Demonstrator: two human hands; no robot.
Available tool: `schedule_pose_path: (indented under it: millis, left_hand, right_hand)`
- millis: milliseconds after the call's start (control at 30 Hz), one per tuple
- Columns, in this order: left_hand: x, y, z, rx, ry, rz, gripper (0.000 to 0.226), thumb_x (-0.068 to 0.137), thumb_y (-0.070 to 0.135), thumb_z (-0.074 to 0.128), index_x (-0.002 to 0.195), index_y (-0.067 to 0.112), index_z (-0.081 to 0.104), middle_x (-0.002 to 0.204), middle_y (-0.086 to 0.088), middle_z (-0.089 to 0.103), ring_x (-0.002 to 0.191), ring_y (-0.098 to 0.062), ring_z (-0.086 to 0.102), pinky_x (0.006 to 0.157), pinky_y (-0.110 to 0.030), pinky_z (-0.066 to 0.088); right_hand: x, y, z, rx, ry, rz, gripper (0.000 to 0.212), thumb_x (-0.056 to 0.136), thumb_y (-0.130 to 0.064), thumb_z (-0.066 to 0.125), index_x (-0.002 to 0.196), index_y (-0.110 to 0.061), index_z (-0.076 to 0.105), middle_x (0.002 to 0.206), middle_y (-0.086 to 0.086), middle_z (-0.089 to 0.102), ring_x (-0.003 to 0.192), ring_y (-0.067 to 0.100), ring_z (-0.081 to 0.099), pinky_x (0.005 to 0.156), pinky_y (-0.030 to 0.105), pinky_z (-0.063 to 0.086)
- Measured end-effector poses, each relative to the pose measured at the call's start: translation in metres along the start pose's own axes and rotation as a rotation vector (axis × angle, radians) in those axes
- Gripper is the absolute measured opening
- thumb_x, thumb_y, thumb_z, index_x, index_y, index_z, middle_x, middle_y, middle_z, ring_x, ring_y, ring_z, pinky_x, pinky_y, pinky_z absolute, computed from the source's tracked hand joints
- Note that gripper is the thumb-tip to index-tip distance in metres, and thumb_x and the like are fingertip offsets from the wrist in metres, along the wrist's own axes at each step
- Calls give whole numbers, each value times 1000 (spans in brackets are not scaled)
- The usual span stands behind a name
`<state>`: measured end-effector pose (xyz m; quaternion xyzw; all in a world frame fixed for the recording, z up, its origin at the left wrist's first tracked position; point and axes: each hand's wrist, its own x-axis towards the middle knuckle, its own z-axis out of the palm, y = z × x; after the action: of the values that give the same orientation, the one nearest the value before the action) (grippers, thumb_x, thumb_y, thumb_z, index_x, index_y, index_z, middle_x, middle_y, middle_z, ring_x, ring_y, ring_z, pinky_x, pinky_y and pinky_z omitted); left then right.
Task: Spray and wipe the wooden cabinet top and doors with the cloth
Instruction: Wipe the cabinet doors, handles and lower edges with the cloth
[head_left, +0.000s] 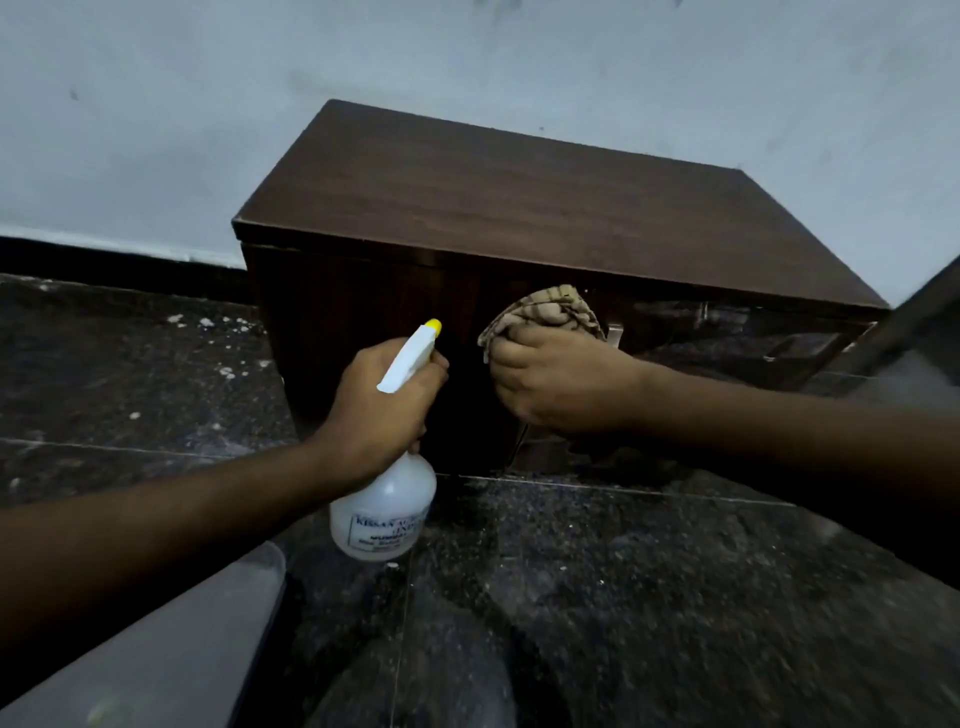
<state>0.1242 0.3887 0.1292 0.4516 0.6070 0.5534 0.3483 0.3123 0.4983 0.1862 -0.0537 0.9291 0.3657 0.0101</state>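
A low dark-brown wooden cabinet (519, 208) stands against the wall, its bare top facing me and its doors in shadow below. My left hand (379, 405) grips a white spray bottle (387, 512) by the neck, its yellow nozzle tip pointing at the left door. My right hand (556, 379) holds a checked beige cloth (550, 314) bunched up and pressed against the door front near the middle seam, beside a small metal handle (615, 332).
The floor (623, 571) is dark speckled stone with white flecks at the left. A pale wall (208, 104) runs behind the cabinet. A dark slanted object (909, 322) leans at the cabinet's right end. Something grey (156, 649) lies at bottom left.
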Motion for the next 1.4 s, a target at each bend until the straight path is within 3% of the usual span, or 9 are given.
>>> schedule_pose_path:
  millis: [367,633,733,867,967,1067,1167,1300,1400]
  left_hand:
    - [-4,6,-21,1,-19,25,15,102,9,63,91,12,72,93,-40,66,46,-22,52,38,-30,42]
    - [-13,4,-16,37,-81,29,17,102,7,65,90,16,71,72,-33,58,44,-20,51,40,-30,42]
    - [-16,7,-19,30,-93,40,19,102,9,65,89,20,72,85,-39,63,45,-21,53,40,-30,42]
    - [-16,9,-21,29,-100,44,20,102,7,64,89,19,72,81,-38,61,45,-22,52,39,-31,42]
    - [-14,7,-21,33,-90,31,18,101,5,64,89,16,72,58,-21,55,41,-20,50,41,-31,43]
    - [-12,6,-21,25,-96,24,15,100,9,66,90,18,73,74,-29,67,41,-18,53,41,-31,44]
    - [-13,9,-22,5,-99,27,9,92,22,65,91,18,73,96,-39,69,42,-17,54,40,-31,45]
    - [-13,7,-19,-6,-105,7,8,97,14,65,94,12,72,98,-42,66,44,-18,52,39,-30,44]
    - [-12,6,-18,-6,-101,4,10,99,12,66,93,13,72,94,-43,65,43,-18,52,40,-30,44]
  right_hand:
    - [-11,1,-18,-93,99,332,20,97,-10,49,84,-6,64,85,14,63,87,34,59,83,46,43]
    - [12,-32,15,50,-223,83,28,87,-18,46,66,-12,64,69,3,62,78,26,59,70,38,49]
    - [-1,-38,24,283,-252,61,26,94,-12,45,100,-7,70,102,14,69,103,33,65,91,47,55]
    - [-43,-49,9,533,47,634,51,102,-18,55,152,-14,43,144,5,57,116,24,60,92,41,55]
    - [-53,-98,-6,1097,380,1313,40,99,-9,60,135,-25,58,120,-21,67,106,-2,64,88,30,57]
    - [-59,-127,-3,1252,716,1760,28,97,-3,59,110,-27,67,104,-7,73,99,18,70,82,42,62]
    - [-55,-115,-2,1204,885,1837,27,98,-8,56,117,-25,64,110,2,70,102,25,70,85,50,62]
    - [-24,-92,-10,1096,904,1731,37,96,4,60,131,-9,61,113,-13,66,101,-6,65,82,11,51]
    - [3,-83,-7,1110,906,1693,38,95,3,61,130,-12,63,110,-17,67,98,-8,64,82,10,49]
